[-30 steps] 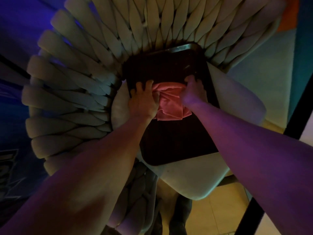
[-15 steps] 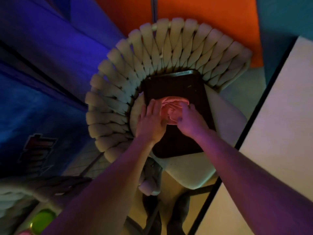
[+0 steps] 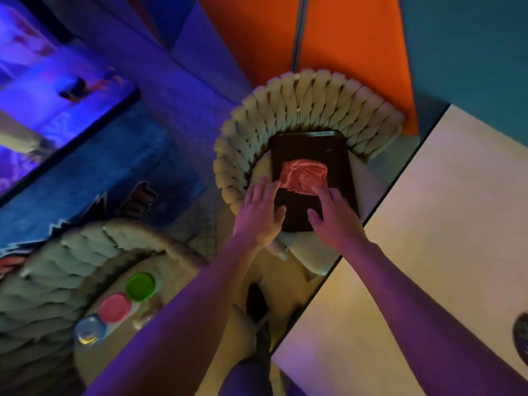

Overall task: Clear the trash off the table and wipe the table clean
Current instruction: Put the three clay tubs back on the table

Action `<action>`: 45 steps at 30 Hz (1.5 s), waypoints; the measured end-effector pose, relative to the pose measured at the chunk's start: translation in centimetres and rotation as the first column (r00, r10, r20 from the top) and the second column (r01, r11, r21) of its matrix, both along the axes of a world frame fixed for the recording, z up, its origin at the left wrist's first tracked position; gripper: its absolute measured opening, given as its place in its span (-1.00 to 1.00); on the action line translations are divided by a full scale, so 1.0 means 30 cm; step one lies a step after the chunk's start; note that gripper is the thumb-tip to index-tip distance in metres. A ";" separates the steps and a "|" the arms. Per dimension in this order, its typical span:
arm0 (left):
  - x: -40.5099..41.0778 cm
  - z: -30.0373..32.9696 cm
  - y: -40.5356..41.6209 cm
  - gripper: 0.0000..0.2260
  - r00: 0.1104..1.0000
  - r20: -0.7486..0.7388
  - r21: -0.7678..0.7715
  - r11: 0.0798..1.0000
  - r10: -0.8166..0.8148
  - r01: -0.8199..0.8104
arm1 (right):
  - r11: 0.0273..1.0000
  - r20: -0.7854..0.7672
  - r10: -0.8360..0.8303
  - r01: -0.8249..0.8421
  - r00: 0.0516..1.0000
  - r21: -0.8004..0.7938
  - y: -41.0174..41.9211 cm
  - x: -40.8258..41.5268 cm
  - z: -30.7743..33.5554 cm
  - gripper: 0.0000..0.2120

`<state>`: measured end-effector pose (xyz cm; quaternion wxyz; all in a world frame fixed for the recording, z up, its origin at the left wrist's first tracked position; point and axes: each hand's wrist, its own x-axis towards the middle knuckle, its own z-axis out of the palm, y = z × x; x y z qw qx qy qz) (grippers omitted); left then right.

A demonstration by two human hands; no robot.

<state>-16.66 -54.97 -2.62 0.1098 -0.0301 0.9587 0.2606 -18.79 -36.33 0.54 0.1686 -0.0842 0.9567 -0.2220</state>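
A crumpled pink cloth (image 3: 304,176) lies on a dark rectangular tray (image 3: 340,150), which rests on the seat of a cream woven chair (image 3: 303,110). My left hand (image 3: 261,214) hovers with straight fingers over the tray's near left edge, fingertips close to the cloth. My right hand (image 3: 334,215) is spread over the tray's near end, its fingertips at the cloth's near edge. Neither hand holds anything. The pale table (image 3: 428,252) stretches to the right.
A second woven chair (image 3: 57,281) at lower left carries a green lid (image 3: 141,286), a pink lid (image 3: 115,307) and a clear cup (image 3: 88,330). A dark round object (image 3: 521,335) sits at the table's right edge. Orange and blue walls stand behind.
Both hands have let go of the pink cloth and drawn back toward me. The cloth now lies alone on the tray, and the view has pulled away.
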 end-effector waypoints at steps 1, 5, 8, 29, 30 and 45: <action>0.048 0.023 -0.012 -0.42 1.000 -0.019 0.004 1.000 0.011 -0.011 | 1.000 0.000 0.000 0.000 1.000 -0.006 -0.011 0.034 0.025 -0.47; 0.213 0.077 -0.061 -0.42 0.996 -0.065 0.020 0.998 0.055 -0.053 | 0.994 -0.042 -0.009 0.004 0.999 -0.110 -0.047 0.152 0.088 -0.50; 0.353 0.117 -0.086 -0.40 0.988 -0.049 0.024 0.989 0.147 -0.146 | 0.984 -0.051 0.021 -0.029 0.998 -0.178 -0.080 0.242 0.107 -0.49; 1.294 0.018 -0.470 -0.43 0.586 0.135 0.002 0.591 0.799 -0.807 | 0.874 0.206 0.469 -0.419 0.859 -0.245 -0.675 0.768 -0.041 -0.52; 1.317 -0.001 -0.512 -0.43 0.559 0.157 -0.001 0.566 0.814 -0.825 | 0.874 0.226 0.473 -0.423 0.851 -0.238 -0.720 0.779 -0.061 -0.52; 1.372 -0.340 -0.981 -0.38 0.406 0.272 -0.008 0.424 0.873 -0.906 | 0.926 0.393 0.349 -0.377 0.851 -0.006 -1.168 0.706 -0.450 -0.47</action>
